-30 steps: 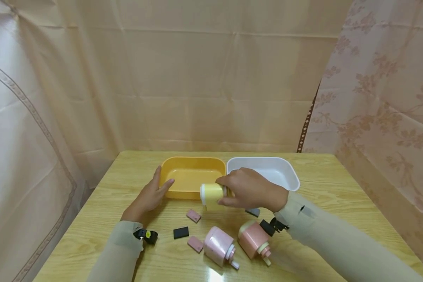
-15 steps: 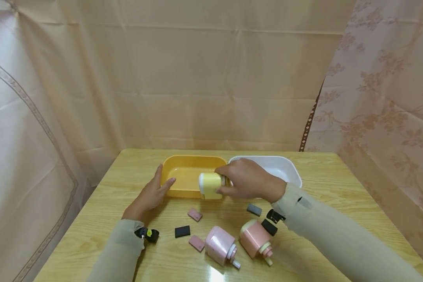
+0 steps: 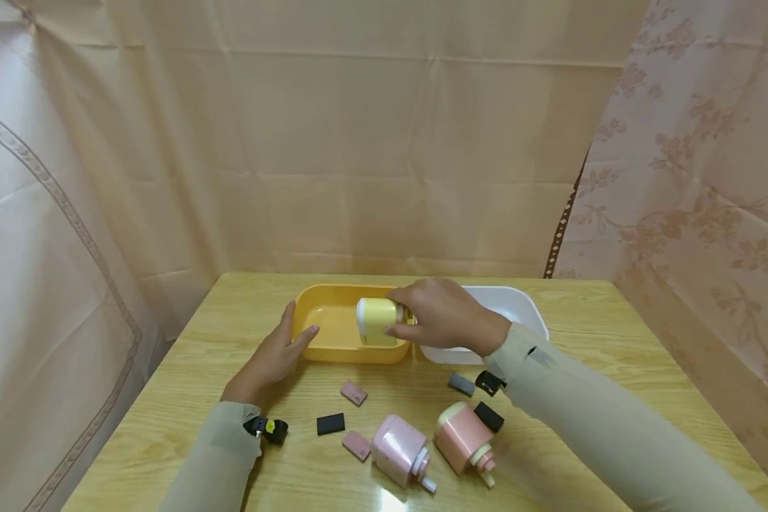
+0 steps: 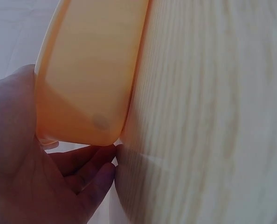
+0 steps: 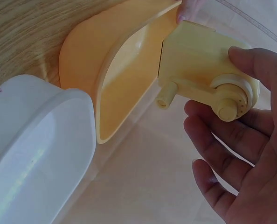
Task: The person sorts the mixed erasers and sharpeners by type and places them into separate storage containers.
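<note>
My right hand (image 3: 444,316) holds a yellow crank pencil sharpener (image 3: 377,320) on its side over the right part of the yellow tray (image 3: 352,353). In the right wrist view, the thumb lies on the sharpener's body (image 5: 190,58) and fingers are underneath; its crank handle and round knob face the camera. At the tray's left end, my left hand (image 3: 272,359) grips the corner. The left wrist view has its fingers (image 4: 89,170) curled by the tray's end wall (image 4: 92,93). A lilac sharpener (image 3: 398,448) and a pink sharpener (image 3: 463,437) lie near the front.
A white tray (image 3: 515,306) stands right of the yellow one, partly behind my right hand. Small eraser-like blocks lie in front: a pink block (image 3: 354,392), another pink block (image 3: 356,446), a black block (image 3: 330,424), a grey block (image 3: 461,384) and a second black block (image 3: 489,417).
My right hand has carried the yellow pencil sharpener up and forward, from the tray's front edge to over its inside. My left hand has stayed at the tray's left end.
</note>
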Tool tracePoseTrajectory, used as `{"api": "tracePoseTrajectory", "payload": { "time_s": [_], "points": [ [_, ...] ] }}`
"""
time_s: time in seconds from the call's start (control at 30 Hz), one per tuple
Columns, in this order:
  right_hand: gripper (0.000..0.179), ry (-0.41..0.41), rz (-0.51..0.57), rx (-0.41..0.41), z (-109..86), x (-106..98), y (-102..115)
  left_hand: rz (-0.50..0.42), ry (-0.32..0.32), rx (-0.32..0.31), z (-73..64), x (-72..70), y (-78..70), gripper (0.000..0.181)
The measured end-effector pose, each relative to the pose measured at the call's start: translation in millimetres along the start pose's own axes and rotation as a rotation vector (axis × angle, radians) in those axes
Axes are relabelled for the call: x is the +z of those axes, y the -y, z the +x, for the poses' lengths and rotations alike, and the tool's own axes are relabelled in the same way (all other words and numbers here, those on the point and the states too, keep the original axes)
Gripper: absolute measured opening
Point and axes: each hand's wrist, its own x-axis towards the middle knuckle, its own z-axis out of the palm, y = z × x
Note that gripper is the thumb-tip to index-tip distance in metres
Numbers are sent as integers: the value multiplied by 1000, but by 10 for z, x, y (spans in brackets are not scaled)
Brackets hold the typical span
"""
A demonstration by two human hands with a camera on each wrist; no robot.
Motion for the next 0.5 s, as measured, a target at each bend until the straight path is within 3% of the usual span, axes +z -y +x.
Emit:
{"api": "tracePoseTrajectory", "payload": {
  "time_s": [0.5],
  "points": [
    [35,-28,5,5,156,66,-14,-20,-1,-14,-14,1,11,102]
  ]
}}
